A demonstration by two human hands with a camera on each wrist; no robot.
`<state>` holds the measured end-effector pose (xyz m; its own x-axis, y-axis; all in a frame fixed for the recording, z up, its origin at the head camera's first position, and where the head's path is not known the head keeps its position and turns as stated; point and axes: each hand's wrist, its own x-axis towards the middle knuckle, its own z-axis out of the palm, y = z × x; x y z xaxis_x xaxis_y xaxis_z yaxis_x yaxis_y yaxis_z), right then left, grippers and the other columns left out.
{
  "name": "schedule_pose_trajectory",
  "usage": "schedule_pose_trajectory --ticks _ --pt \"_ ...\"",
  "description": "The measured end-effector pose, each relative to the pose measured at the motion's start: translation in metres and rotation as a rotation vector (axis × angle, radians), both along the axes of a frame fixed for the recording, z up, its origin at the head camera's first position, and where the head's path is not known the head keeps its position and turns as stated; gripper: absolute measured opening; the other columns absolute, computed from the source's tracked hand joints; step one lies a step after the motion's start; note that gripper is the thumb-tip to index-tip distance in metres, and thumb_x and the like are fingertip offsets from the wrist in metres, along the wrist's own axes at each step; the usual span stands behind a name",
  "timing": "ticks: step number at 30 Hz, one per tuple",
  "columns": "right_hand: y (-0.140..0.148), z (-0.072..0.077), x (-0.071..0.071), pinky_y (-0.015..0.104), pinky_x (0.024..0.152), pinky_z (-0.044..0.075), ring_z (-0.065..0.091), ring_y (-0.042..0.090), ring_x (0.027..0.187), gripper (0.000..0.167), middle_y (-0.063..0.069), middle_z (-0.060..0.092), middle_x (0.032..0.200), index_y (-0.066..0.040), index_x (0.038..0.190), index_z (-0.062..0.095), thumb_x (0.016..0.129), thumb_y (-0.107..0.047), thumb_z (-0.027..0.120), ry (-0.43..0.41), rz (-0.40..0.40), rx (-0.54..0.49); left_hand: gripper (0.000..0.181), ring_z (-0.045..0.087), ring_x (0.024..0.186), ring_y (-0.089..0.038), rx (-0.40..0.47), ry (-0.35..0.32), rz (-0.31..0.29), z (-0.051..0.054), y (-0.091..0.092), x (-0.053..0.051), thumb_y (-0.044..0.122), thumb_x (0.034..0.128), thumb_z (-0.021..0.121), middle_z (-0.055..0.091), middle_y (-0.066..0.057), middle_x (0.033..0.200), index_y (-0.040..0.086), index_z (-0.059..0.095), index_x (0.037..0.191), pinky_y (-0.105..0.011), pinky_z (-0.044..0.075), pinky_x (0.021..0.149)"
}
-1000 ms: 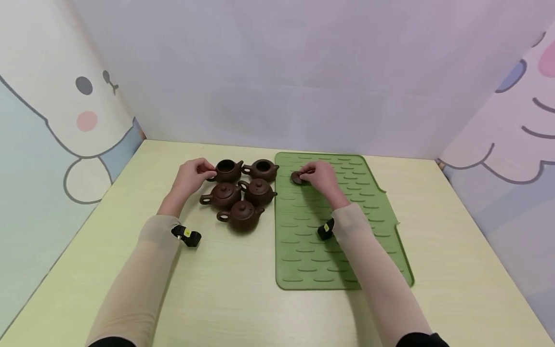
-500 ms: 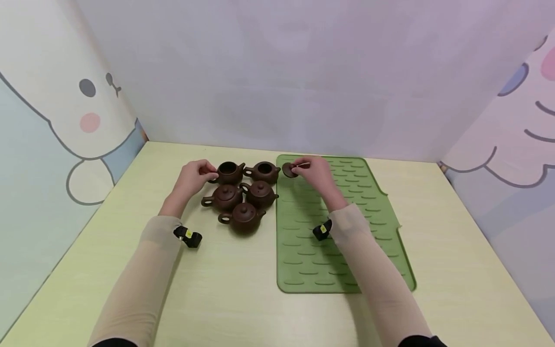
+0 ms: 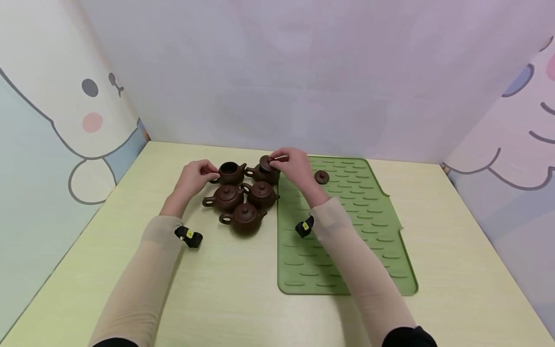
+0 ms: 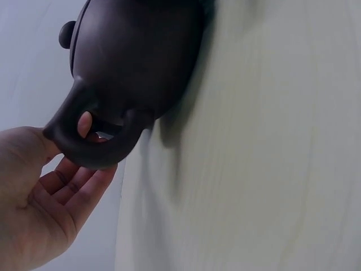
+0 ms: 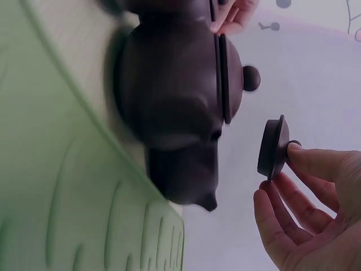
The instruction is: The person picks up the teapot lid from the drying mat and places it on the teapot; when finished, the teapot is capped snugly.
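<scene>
My right hand pinches a dark brown teapot lid by its knob. The lid is tilted just above the open back-right teapot, apart from other things in the right wrist view. My left hand holds the handle side of the back-left teapot, whose top is uncovered. In the left wrist view, a nearer lidded teapot partly hides the left fingers behind its handle. A second lid lies on the green mat.
Three lidded teapots stand close in front of the two open ones: a left one, a right one and a front one. Their spouts point right. The mat's left edge is beside them on the pale table.
My right hand has lifted the lid off the mat and carried it left to over the back-right teapot, uncovering the second lid from view. The left hand has stayed at its teapot.
</scene>
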<state>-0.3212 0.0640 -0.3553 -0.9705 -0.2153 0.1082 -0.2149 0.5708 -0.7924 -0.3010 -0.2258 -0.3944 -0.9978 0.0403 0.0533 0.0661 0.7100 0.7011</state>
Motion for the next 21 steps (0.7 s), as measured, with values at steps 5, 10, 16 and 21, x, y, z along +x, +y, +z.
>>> schedule_pose_trajectory --ticks 5,10,16,21 --pt "-0.021 0.004 -0.002 0.038 0.088 0.058 0.068 0.022 0.113 0.016 0.003 0.07 0.122 -0.016 0.109 0.075 0.095 -0.02 0.069 -0.008 0.044 -0.008 0.016 0.061 0.086 -0.024 -0.004 -0.004 0.009 0.001 0.0 0.002 0.016 0.096 0.067 0.07 -0.019 0.101 0.002 0.067 0.104 -0.028 0.045 0.072" --pt "-0.04 0.003 -0.004 0.035 0.085 0.058 0.069 0.021 0.11 0.016 0.003 0.07 0.121 -0.015 0.11 0.075 0.095 -0.019 0.069 0.008 0.082 -0.017 0.016 0.06 0.086 -0.023 -0.013 -0.004 0.01 0.002 0.0 0.002 0.016 0.0962 0.067 0.07 -0.019 0.101 0.002 0.067 0.104 -0.028 0.045 0.072" --pt "-0.062 -0.001 -0.007 0.031 0.082 0.059 0.071 0.019 0.106 0.016 0.004 0.072 0.117 -0.014 0.11 0.075 0.096 -0.017 0.068 0.014 0.112 -0.034 0.017 0.06 0.085 -0.022 -0.012 0.001 0.008 0.002 0.0 0.001 0.016 0.0955 0.068 0.07 -0.019 0.101 0.002 0.068 0.103 -0.028 0.045 0.072" --pt "-0.079 -0.005 -0.01 0.028 0.083 0.058 0.071 0.017 0.106 0.016 0.001 0.071 0.118 -0.016 0.109 0.075 0.095 -0.019 0.069 0.014 0.119 -0.006 0.016 0.062 0.085 -0.023 -0.006 0.009 0.001 0.001 0.0 -0.001 0.015 0.0949 0.069 0.071 -0.02 0.1 0.001 0.068 0.103 -0.028 0.045 0.072"
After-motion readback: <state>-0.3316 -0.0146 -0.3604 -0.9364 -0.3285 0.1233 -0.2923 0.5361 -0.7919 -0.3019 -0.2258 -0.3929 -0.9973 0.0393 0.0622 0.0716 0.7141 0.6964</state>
